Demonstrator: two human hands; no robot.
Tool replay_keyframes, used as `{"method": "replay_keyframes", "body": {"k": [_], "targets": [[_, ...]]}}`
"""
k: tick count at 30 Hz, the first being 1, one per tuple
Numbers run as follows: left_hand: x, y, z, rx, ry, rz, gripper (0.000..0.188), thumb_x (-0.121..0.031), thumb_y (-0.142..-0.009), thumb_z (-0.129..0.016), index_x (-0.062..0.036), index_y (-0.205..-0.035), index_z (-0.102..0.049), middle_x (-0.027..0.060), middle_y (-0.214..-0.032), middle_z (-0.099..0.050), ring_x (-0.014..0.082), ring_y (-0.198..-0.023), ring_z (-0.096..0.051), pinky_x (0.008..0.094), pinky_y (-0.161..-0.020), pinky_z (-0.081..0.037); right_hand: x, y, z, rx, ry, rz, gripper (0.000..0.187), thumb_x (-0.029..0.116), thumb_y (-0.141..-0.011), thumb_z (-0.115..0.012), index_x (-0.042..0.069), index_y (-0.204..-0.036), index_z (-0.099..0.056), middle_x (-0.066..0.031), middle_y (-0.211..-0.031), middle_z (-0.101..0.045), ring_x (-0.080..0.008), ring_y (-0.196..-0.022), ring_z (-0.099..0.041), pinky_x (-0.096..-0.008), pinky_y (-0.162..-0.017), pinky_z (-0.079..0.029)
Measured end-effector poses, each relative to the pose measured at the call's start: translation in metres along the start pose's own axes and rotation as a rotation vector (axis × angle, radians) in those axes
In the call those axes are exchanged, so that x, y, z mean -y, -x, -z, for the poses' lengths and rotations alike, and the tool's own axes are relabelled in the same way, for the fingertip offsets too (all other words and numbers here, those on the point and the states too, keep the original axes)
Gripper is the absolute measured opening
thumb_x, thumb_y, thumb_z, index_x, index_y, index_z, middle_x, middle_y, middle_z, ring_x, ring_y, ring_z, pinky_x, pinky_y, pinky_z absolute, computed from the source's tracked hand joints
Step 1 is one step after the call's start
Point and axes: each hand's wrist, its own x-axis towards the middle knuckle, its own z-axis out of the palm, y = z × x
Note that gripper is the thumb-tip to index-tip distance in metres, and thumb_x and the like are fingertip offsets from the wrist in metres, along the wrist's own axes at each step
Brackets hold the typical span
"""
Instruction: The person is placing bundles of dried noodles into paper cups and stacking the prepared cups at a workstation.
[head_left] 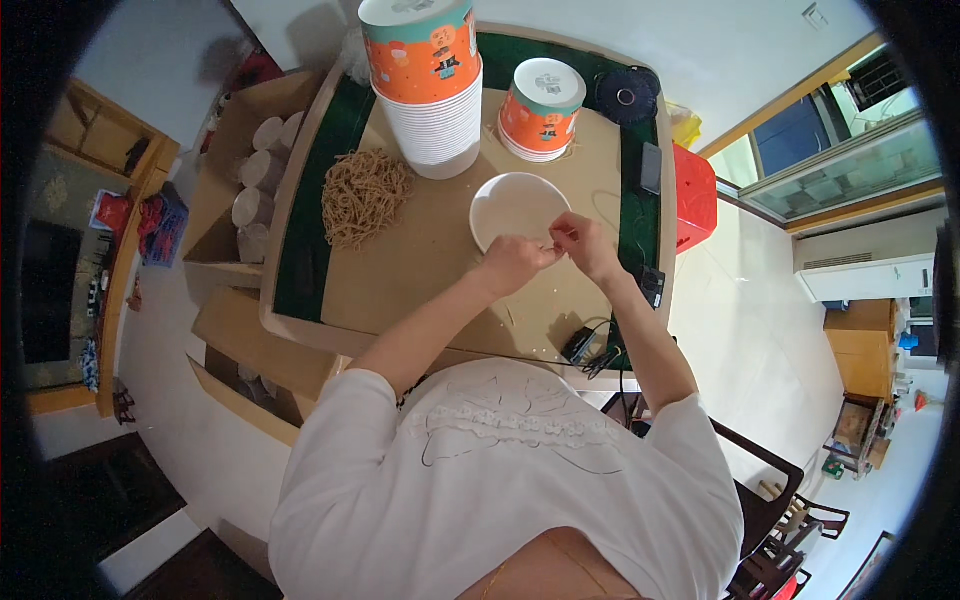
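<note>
My left hand and my right hand meet at the near right rim of a white paper bucket. Both are closed, with thumbs and fingers pinched close together. Whatever lies between the fingertips is too small to make out. The bucket stands with its open mouth facing up, and its inside is pale. To the left lies a tangled heap of thin tan cords.
Behind the heap rises a tall stack of orange-printed paper buckets; a shorter stack stands right of it. A black round object, a phone and cabled black devices edge the table. Cartons sit leftward, a red stool rightward.
</note>
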Motion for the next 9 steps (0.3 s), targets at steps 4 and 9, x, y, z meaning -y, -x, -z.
{"method": "replay_keyframes", "body": {"k": [4,9], "targets": [[-0.006,-0.007,-0.003,0.028,-0.036,-0.065,0.023,-0.016,-0.078,-0.055,-0.0202,-0.098,-0.064,0.0031,-0.065,-0.056,0.0190,-0.055,-0.059,0.0330,-0.045,-0.048,0.011,-0.004,0.011,0.095,0.074,-0.172,0.011,0.009,-0.079,-0.061,0.002,-0.087,-0.062,-0.0130,-0.073,-0.064,-0.0211,-0.067,-0.064,-0.0313,-0.062,-0.050],[-0.006,-0.016,-0.009,0.009,0.048,-0.026,0.023,-0.019,-0.083,-0.052,-0.0121,-0.103,-0.060,0.0082,-0.066,-0.057,0.0260,-0.058,-0.061,0.0363,-0.046,-0.048,-0.007,0.002,0.006,-0.017,0.165,0.044,0.014,0.015,-0.080,-0.062,0.005,-0.090,-0.065,-0.0160,-0.073,-0.064,-0.0199,-0.066,-0.065,-0.0308,-0.062,-0.050]]}}
